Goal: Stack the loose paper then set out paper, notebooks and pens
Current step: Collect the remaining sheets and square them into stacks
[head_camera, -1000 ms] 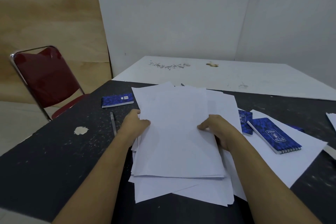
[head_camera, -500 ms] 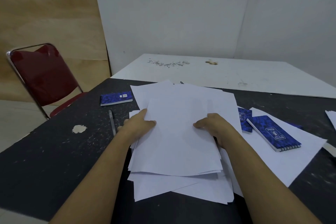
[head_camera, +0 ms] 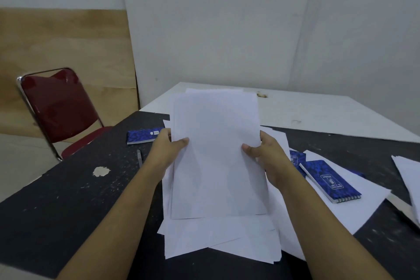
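The left hand (head_camera: 166, 150) pinches the left long edge of the sheaf of paper (head_camera: 216, 154), thumb across the front and fingers behind. The right hand (head_camera: 266, 157) grips the right edge the same way. Held like that, the sheaf stands tilted up in the middle of the frame, which to my eye is the hold for knocking the edges square. Whether its bottom edge touches what lies under it, I can't tell.

Below it, toward the lower middle, the loose sheets (head_camera: 218, 238) lie fanned and crooked on the black table (head_camera: 56, 207), so the stacking looks only partly done.

Left of the left hand lie a blue notebook (head_camera: 143, 136) and, just nearer, a pen (head_camera: 139, 157). They are off the paper, probably parked there until setting out begins. To the right, a spiral notebook (head_camera: 329, 180) rests on a single sheet (head_camera: 354, 211), which would have to be freed to join the stack. Another notebook (head_camera: 296, 159) is half hidden behind the right wrist.

More paper (head_camera: 406, 179) pokes in at the right edge. A red chair (head_camera: 56, 107) stands at the left.
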